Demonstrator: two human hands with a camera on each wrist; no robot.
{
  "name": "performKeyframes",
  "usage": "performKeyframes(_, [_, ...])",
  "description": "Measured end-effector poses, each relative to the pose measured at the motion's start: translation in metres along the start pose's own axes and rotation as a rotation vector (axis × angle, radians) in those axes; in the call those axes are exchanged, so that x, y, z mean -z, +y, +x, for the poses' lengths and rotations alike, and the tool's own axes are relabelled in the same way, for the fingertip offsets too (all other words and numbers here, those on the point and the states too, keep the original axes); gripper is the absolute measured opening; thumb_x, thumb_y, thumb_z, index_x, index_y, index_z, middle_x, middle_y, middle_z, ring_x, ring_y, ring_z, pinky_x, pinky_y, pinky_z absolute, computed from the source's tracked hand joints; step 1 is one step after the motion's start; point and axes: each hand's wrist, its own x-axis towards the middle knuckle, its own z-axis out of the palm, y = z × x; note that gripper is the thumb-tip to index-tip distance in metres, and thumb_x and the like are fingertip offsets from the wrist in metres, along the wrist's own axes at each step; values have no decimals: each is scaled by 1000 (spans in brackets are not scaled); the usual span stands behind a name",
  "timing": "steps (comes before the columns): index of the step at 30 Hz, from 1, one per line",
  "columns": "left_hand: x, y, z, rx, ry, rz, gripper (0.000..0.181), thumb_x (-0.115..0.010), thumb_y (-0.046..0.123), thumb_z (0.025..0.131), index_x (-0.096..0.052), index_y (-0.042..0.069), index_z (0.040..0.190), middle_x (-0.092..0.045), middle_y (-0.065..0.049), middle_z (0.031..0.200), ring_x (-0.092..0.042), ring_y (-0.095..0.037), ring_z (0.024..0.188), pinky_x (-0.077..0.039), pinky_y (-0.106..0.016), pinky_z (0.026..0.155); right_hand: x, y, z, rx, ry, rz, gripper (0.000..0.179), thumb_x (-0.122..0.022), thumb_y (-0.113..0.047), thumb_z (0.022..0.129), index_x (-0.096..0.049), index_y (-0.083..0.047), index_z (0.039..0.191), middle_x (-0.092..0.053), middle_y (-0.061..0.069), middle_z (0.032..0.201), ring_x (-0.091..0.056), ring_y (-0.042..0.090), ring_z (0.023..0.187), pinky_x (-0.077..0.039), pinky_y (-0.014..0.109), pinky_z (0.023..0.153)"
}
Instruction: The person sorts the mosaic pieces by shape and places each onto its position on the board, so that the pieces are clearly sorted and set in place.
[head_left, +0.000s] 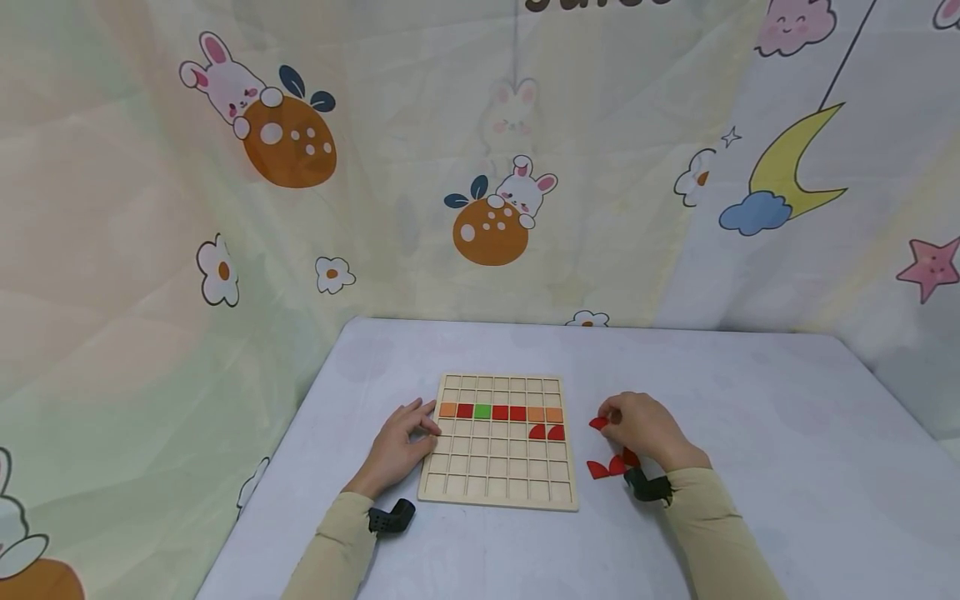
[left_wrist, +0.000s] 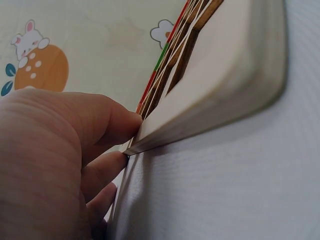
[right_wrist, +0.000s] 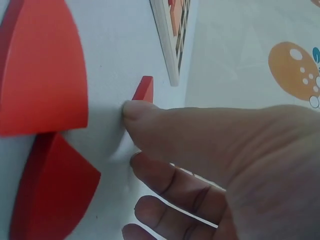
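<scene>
A wooden grid board [head_left: 501,483] lies on the table, a row of orange, red and green squares across it. Two red quarter-circle pieces [head_left: 556,432] sit in cells at its right side, below that row. My left hand [head_left: 395,444] rests against the board's left edge, and in the left wrist view its thumb [left_wrist: 125,125] touches the rim. Right of the board, my right hand [head_left: 647,429] pinches a red quarter-circle piece [head_left: 597,423] between thumb and fingers. In the right wrist view, the thumb hides most of that piece [right_wrist: 145,89].
Several loose red pieces [head_left: 597,470] lie on the white table [head_left: 787,467] just below my right hand. Each wrist wears a black camera [head_left: 392,517]. A patterned cloth [head_left: 397,208] hangs behind the table and along its left side.
</scene>
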Motion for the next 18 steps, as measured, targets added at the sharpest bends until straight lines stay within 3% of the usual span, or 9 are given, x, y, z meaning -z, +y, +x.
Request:
performKeyframes(5, [0, 0, 0, 1, -3, -3, 16, -67, 11, 86, -66, 26, 84, -48, -1, 148, -26, -23, 146, -12, -45, 122, -1, -1, 1, -8, -6, 16, 24, -76, -11, 80, -71, -10, 104, -61, 3, 85, -52, 20, 77, -51, 30, 63])
performKeyframes(18, [0, 0, 0, 16, -1, 1, 16, -68, 11, 86, -65, 27, 84, -48, 0, 148, -26, -23, 146, -12, -47, 122, -3, -1, 2, -3, 5, 5, 20, -78, -15, 80, -70, -8, 97, -60, 3, 83, -52, 20, 77, -53, 33, 67])
